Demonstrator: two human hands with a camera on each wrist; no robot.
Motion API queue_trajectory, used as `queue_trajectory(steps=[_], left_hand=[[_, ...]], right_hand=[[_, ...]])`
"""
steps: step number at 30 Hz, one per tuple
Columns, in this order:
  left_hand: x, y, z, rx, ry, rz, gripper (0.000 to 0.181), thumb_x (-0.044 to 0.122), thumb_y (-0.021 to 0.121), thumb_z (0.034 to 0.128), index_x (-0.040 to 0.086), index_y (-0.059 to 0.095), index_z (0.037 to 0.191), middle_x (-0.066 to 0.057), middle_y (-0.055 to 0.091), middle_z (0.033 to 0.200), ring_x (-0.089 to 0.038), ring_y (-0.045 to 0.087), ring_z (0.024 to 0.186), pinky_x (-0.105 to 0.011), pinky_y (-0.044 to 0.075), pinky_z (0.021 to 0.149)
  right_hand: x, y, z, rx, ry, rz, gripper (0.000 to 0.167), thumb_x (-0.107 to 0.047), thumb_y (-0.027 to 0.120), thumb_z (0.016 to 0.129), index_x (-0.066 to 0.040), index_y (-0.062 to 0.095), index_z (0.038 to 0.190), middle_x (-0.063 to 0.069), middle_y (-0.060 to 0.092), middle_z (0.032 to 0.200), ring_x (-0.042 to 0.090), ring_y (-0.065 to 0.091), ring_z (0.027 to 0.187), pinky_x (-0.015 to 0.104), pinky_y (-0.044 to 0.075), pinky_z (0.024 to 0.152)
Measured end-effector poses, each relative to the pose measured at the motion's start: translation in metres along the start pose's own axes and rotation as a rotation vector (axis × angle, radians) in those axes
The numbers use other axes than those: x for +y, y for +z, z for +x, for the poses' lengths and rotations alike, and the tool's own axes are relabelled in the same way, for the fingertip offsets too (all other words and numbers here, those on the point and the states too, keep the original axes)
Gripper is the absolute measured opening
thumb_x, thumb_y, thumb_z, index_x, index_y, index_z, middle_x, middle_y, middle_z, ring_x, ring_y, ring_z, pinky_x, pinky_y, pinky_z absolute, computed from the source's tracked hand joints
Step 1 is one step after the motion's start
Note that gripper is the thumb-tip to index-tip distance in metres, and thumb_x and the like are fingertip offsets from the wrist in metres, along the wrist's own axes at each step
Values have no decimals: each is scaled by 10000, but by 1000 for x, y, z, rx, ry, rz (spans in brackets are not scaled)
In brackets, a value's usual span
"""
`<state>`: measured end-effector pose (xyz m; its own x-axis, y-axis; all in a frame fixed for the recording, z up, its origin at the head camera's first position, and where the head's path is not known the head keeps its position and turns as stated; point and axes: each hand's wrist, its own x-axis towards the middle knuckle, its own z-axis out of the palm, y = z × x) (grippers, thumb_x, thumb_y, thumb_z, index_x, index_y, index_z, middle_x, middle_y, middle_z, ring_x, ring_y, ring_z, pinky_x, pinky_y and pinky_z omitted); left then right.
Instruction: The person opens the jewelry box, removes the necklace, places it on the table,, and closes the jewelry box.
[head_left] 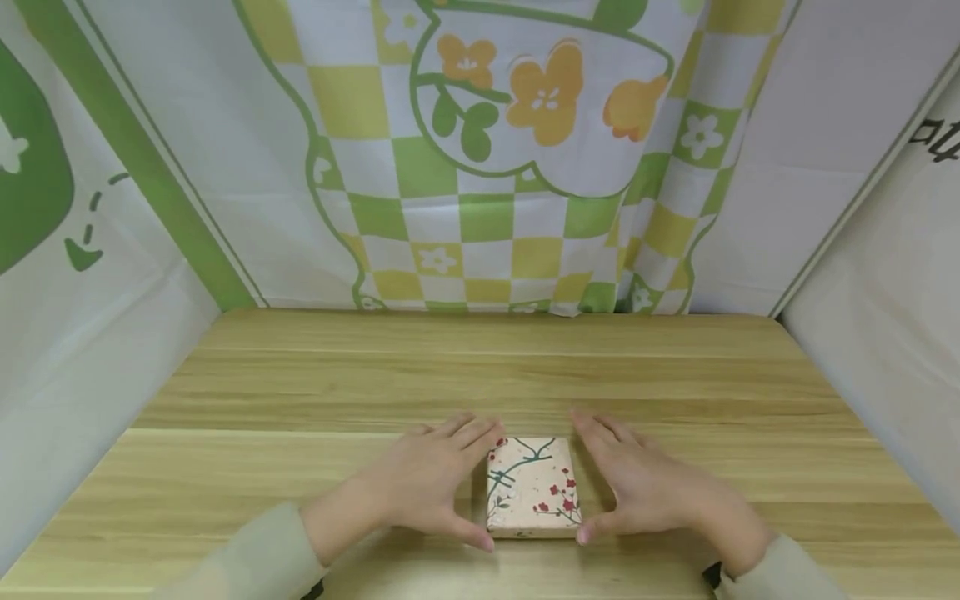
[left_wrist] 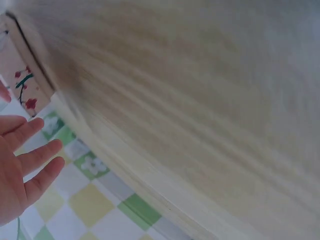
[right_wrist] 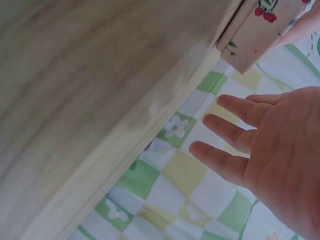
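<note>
A small square cream box (head_left: pixel 532 487) printed with red blossoms and dark green branches lies on the wooden table. To its left is my left hand (head_left: pixel 427 479), fingers extended, fingertips by the box's far left corner and thumb by the near left one. On the other side my right hand (head_left: pixel 641 483) spreads its fingers, with the thumb at the near right corner. Whether either hand touches the box is hard to tell. In the left wrist view the box (left_wrist: pixel 25 70) stands beyond the left fingers. The right wrist view has the box (right_wrist: pixel 260 32) above the spread right fingers.
The wood-grain table (head_left: pixel 300 375) reaches back to a curtain (head_left: pixel 480 217) with green and yellow checks and orange flowers. White fabric walls (head_left: pixel 97 350) with green trim flank it on both sides.
</note>
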<state>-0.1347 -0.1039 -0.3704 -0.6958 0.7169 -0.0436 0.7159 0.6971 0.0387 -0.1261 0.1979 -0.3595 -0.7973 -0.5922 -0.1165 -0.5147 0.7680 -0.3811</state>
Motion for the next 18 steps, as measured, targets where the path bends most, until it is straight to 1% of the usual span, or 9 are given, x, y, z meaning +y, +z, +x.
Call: queue_trajectory(steps=[2, 3, 6, 9, 13, 16, 18], left_hand=[[1, 2, 1, -9, -9, 6, 1215, 927, 501, 681, 133, 270, 1571, -51, 318, 1618, -382, 383, 1436, -593, 450, 1022], [1, 3, 1, -15, -13, 0, 1218, 926, 506, 678, 127, 277, 1568, -54, 335, 1610, -376, 396, 1428, -591, 454, 1018], [2, 3, 5, -20, -21, -5, 1232, 934, 510, 664, 107, 303, 1554, -63, 392, 1577, -344, 440, 1397, -574, 475, 997], [3, 4, 7, -34, -35, -8, 1244, 940, 516, 651, 86, 329, 1536, -74, 443, 1533, -310, 474, 1360, -555, 493, 976], [2, 4, 10, -63, -54, -4, 1251, 937, 544, 633, 64, 357, 1509, -95, 479, 1488, -295, 500, 1324, -524, 509, 966], [1, 3, 12, -87, -44, -29, 1258, 908, 595, 630, 22, 360, 1491, -133, 481, 1469, -309, 501, 1313, -495, 513, 979], [1, 3, 13, -101, -35, -53, 1262, 886, 628, 628, -4, 354, 1479, -151, 482, 1448, -307, 502, 1296, -472, 517, 982]], right_hand=[[-3, 1, 1, -42, 21, 16, 1351, -761, 724, 643, -53, 73, 1591, 196, 160, 1646, 506, 170, 1480, 765, 217, 1072], [-4, 1, 1, -53, 17, 18, 1352, -751, 737, 639, -42, 86, 1588, 200, 167, 1642, 498, 178, 1480, 757, 220, 1078], [-7, 1, 3, -58, -21, -7, 1320, -727, 754, 651, -20, 132, 1576, 193, 231, 1620, 458, 241, 1467, 739, 265, 1074], [-8, 3, 6, -54, -69, -23, 1280, -701, 764, 672, -3, 167, 1562, 172, 302, 1584, 415, 305, 1436, 737, 314, 1043], [-8, 6, 9, -75, -64, -20, 1278, -705, 757, 679, -1, 160, 1564, 183, 299, 1581, 473, 287, 1433, 769, 310, 1012], [-7, 8, 12, -92, -63, -6, 1266, -696, 762, 686, 11, 172, 1554, 206, 296, 1566, 514, 271, 1427, 795, 307, 981], [-6, 9, 14, -98, -79, 12, 1253, -659, 788, 688, 34, 183, 1538, 224, 304, 1546, 511, 278, 1420, 794, 318, 973]])
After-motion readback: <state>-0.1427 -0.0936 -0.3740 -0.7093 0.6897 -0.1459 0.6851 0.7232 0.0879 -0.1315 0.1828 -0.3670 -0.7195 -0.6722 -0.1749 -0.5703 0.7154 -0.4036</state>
